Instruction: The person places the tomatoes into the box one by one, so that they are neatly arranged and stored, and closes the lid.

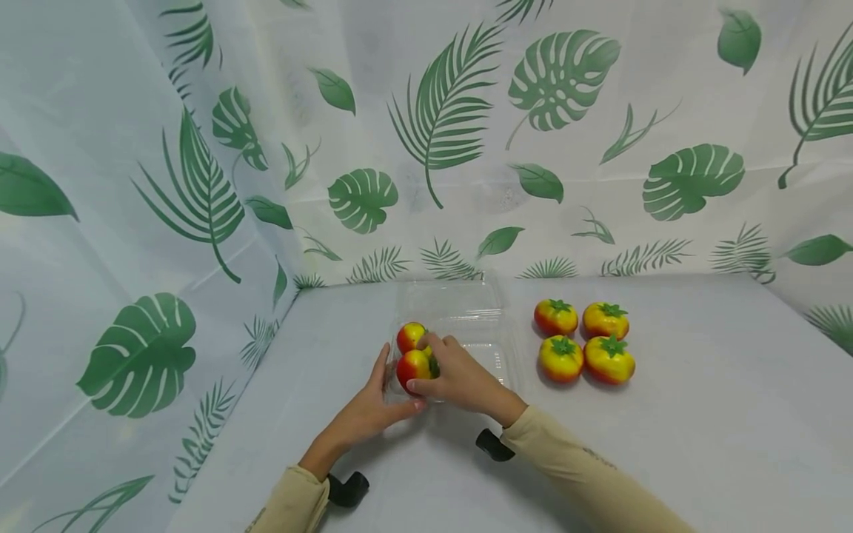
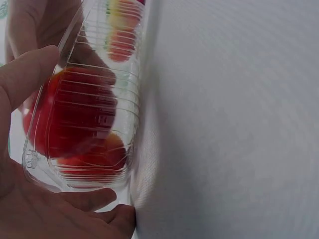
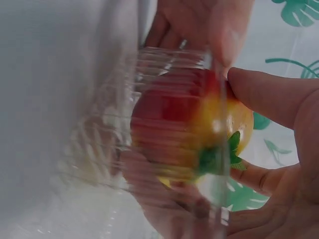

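A clear plastic box (image 1: 509, 363) lies with its hinged lid (image 1: 449, 300) folded back in the head view. My right hand (image 1: 463, 379) grips a red-and-yellow toy persimmon (image 1: 413, 370) with a green leafy top, thumb on the near side, in the box's front left part. Behind it sits another toy persimmon (image 1: 409, 337), partly covered by my right fingers. My left hand (image 1: 369, 411) holds the box's front left corner. In the left wrist view, the left thumb (image 2: 32, 72) is at the rim and the other fingers are by the end wall.
Several more toy persimmons (image 1: 561, 359) stand grouped on the white tabletop (image 1: 706, 414), right of the box. A white sheet (image 1: 460, 215) printed with green leaves hangs behind the table and along its left side. Black wrist devices (image 1: 348, 490) show below both hands.
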`<state>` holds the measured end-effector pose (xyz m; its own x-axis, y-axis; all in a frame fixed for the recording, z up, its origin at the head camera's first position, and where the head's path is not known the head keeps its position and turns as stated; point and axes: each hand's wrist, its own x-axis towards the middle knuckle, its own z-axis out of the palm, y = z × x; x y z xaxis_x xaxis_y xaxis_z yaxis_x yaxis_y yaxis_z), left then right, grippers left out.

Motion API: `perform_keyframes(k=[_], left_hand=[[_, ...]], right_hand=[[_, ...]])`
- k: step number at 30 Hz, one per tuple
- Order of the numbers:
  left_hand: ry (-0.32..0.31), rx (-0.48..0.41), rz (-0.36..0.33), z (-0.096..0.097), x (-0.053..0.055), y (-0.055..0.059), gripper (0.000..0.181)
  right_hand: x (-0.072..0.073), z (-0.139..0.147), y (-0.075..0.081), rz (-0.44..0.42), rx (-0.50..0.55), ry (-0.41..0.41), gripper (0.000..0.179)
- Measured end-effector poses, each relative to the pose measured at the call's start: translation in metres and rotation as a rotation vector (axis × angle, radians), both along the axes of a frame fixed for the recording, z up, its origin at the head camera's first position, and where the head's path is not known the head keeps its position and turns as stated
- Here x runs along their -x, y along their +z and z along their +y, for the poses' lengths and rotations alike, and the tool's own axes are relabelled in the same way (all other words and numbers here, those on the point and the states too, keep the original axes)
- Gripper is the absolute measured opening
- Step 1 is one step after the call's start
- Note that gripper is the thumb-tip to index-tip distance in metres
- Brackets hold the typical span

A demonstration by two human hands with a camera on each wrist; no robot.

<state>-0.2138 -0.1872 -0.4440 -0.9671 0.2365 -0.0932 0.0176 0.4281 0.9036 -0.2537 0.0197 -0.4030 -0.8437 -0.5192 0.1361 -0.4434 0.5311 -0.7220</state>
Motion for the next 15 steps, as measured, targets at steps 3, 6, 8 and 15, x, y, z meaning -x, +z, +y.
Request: perform_keyframes(k=[3,6,8,15], left_hand=[[-0.007,-0.008,0.004,-0.0004,0.0005,-0.0003,0.124],[-0.012,-0.016,0.005,-0.0006,0.0010,-0.0010,0.125],[-0.011,-0.015,0.004,-0.0006,0.0013,-0.0012,0.125],[-0.008,-0.008,0.013,-0.0009,0.0007,-0.0014,0.126]], right_hand=[[-0.0006,-0.0012,-0.0036,-0.008,-0.013,-0.014,0.054],[-0.0011,-0.0020,-0.0058,-0.011,-0.022,-0.021,0.055],[-0.0015,-0.0021,-0.0063,-0.006,-0.024,-0.020,0.052],[-0.0006,-0.0025,-0.0105,0.025,-0.015,0.007,0.043]])
